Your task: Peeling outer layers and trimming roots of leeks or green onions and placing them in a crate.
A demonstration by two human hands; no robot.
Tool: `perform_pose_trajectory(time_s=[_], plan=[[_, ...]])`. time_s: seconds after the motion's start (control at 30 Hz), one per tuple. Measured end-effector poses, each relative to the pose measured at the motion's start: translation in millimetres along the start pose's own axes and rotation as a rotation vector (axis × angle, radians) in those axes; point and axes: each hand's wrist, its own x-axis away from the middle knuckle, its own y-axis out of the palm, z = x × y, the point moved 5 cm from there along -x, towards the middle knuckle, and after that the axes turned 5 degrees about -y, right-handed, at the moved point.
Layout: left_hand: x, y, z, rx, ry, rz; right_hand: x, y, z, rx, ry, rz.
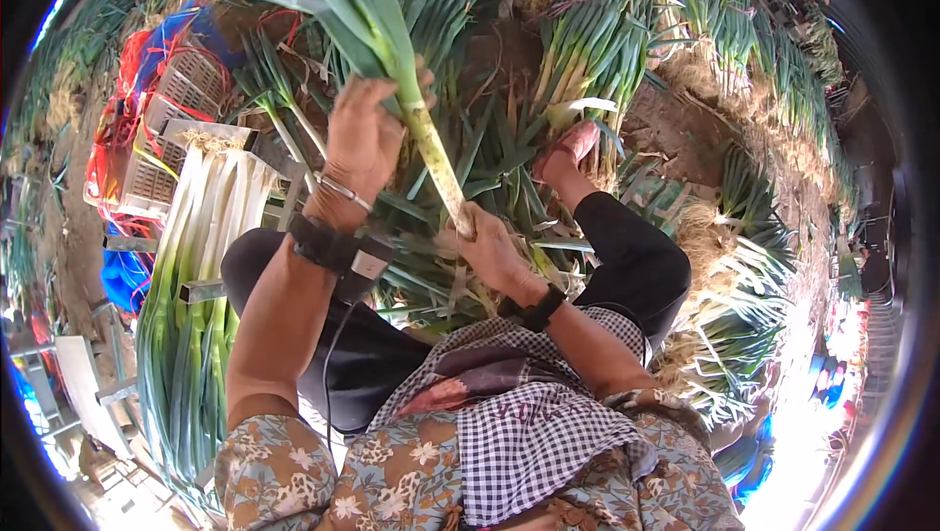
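A large leek (436, 159) is held slanting in front of me, its green leaves up and away and its pale, speckled base toward me. My right hand (490, 252) grips the base end, fingers closed around it. My left hand (364, 135) is higher up where the leaves begin; its fingers are slightly blurred, and some show past the far side of the stalk, curled around it. Left of my knee, cleaned leeks (211, 228) lie in a row on a metal rack (204, 290), white ends away from me. Loose leaves (490, 154) lie between my legs.
Bundled leeks (592, 32) with roots stand ahead, and more rooted leeks (729, 286) lie at my right. A beige plastic crate (181, 91) with red and blue strips is at the far left. My foot in a pink shoe (573, 147) rests ahead to the right.
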Motion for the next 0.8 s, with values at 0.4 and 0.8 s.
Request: perform_pose_trajectory(time_s=[0.4,0.8], plan=[[1,-12,-27,-0.023,-0.175,-0.045,3,6,8,-0.083,-0.087,0.159],[26,28,-34,0.074,-0.326,-0.309,15,10,-38,-0.704,-0.076,-0.164]])
